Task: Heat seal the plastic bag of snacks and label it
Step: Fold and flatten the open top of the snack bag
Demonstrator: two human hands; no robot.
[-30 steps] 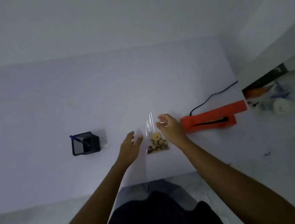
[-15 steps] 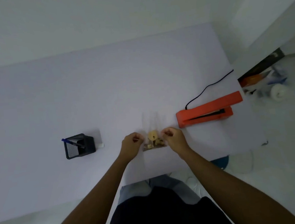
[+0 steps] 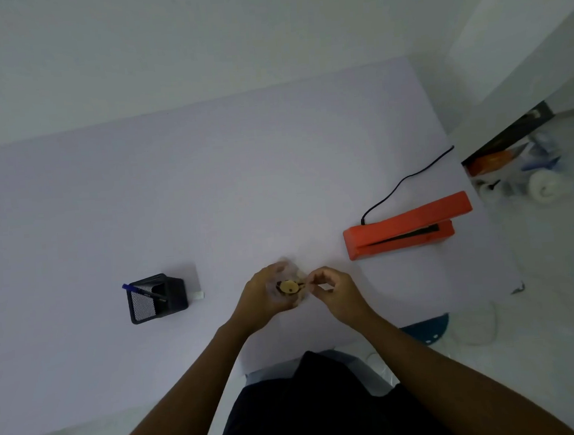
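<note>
A small clear plastic bag of snacks (image 3: pixel 289 286), with a yellow round piece showing inside, sits between my hands near the front middle of the white table (image 3: pixel 208 196). My left hand (image 3: pixel 263 298) is closed around the bag's left side. My right hand (image 3: pixel 332 291) pinches its right edge with thumb and fingers. The bag's clear top is blurred and mostly hidden by my left fingers. An orange heat sealer (image 3: pixel 406 226) lies to the right, its jaw slightly open, with a black cord (image 3: pixel 406 178) running back.
A black mesh pen holder (image 3: pixel 156 298) with a blue pen stands on the left, a small white object (image 3: pixel 199 295) beside it. Clutter lies on the floor at the right past the table's edge. A blue stool (image 3: pixel 428 331) shows below the front edge.
My hands closed onto the bag from both sides, then my left hand wrapped around it and the bag was gathered up between them. The camera view shifted slightly.
</note>
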